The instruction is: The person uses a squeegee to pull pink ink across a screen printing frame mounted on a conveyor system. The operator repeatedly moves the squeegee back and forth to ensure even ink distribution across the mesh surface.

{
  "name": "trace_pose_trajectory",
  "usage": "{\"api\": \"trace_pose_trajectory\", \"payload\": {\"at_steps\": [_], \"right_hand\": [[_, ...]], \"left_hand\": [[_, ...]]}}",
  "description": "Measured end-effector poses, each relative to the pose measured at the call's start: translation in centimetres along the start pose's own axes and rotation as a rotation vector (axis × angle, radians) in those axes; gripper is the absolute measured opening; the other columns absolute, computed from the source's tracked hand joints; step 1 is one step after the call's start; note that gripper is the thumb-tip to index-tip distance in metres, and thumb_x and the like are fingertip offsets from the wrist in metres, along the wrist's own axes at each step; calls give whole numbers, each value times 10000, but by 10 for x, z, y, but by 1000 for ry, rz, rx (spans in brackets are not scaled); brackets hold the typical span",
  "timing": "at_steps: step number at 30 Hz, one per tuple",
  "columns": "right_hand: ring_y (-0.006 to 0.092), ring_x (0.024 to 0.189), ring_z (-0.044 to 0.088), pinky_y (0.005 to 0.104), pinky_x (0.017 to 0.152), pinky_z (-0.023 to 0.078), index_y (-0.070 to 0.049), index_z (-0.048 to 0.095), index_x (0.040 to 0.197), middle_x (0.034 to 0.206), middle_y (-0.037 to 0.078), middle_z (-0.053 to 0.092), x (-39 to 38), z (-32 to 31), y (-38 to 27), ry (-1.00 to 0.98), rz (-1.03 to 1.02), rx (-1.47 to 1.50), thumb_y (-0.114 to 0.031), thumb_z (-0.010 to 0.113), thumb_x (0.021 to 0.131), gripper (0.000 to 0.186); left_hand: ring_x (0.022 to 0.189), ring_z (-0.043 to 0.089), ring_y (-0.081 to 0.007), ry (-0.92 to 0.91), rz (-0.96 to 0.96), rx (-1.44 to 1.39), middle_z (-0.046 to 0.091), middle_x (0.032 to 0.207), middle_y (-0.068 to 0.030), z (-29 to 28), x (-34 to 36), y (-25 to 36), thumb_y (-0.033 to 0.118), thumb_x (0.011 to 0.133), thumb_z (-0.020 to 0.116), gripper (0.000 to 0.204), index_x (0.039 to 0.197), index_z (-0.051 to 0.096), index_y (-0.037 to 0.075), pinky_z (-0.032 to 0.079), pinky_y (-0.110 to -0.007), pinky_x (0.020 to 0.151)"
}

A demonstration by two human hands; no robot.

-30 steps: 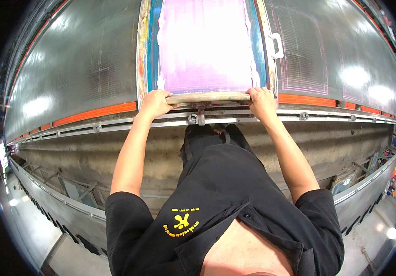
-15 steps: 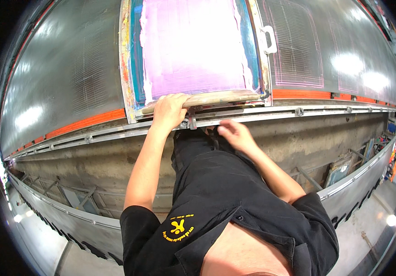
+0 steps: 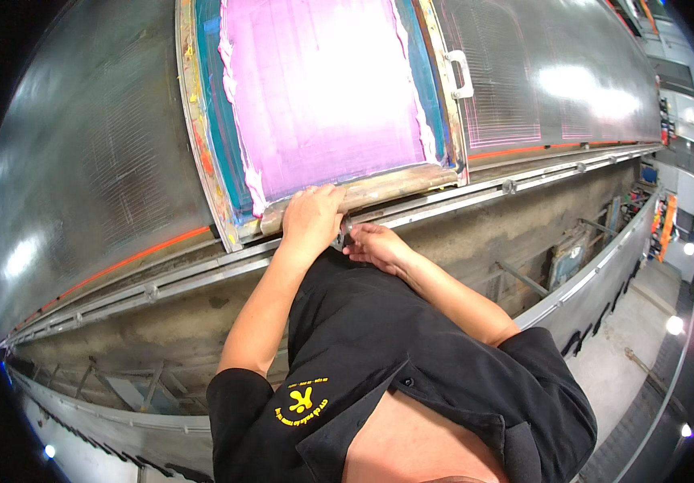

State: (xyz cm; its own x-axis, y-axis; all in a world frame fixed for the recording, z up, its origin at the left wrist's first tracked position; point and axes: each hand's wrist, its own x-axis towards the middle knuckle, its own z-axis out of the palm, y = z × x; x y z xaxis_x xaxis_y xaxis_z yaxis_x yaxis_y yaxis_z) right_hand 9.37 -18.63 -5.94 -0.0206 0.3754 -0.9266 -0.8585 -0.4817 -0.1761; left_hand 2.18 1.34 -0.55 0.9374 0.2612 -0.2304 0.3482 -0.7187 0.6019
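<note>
My left hand (image 3: 309, 222) grips a worn wooden bar (image 3: 395, 183) along the near edge of a printing screen (image 3: 323, 97) covered in pink ink, with teal margins and a paint-stained frame. Just to its right and below the bar, my right hand (image 3: 373, 245) has its fingers curled on a small metal fitting (image 3: 345, 228) at the rail, partly hidden by the fingers. A white handle (image 3: 464, 72) sticks out from the frame's right side.
Long glossy dark tabletop (image 3: 572, 80) spreads either side of the screen, edged with an orange strip and a metal rail (image 3: 476, 196). A concrete trough lies below. Behind me runs another long metal-edged table (image 3: 113, 398), with frames (image 3: 568, 262) stored low beside it.
My right hand has left the wooden bar and moved down and inward to the fitting. My left hand shifted toward the bar's middle. The view has turned, tilting the screen.
</note>
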Motion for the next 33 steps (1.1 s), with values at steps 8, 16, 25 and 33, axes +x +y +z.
{"api": "trace_pose_trajectory", "payload": {"at_steps": [8,16,25,33], "right_hand": [[99,746,602,286,719,505,-55,609,1073,905,11,636,-7,22,13,230,-199,-385,-207,594,1074,152],[72,685,547,265,641,473,-50,621,984,804,-16,630,-5,30,19,360,-312,-579,-173,593,1059,147],[76,782,553,265,743,468,-32,640,1004,847,-16,643,-3,23,22,346,-297,-612,-149,599,1051,132],[100,824,588,292,784,491,-4,635,1005,843,7,641,-8,26,17,353,-277,-645,-135,602,1042,140]], "left_hand": [[970,688,-347,-65,66,-70,707,995,-115,-13,10,-12,164,809,788,309,1087,700,60,550,-472,842],[883,706,-376,-37,95,-86,700,909,-142,-9,15,-20,152,800,791,256,998,674,40,559,-490,791],[911,711,-370,-61,75,-120,714,963,-146,-12,14,-18,122,808,782,315,1093,685,29,559,-483,793],[942,712,-365,-74,68,-122,728,1045,-145,-16,15,-16,127,814,783,368,1152,682,21,563,-473,809]]}}
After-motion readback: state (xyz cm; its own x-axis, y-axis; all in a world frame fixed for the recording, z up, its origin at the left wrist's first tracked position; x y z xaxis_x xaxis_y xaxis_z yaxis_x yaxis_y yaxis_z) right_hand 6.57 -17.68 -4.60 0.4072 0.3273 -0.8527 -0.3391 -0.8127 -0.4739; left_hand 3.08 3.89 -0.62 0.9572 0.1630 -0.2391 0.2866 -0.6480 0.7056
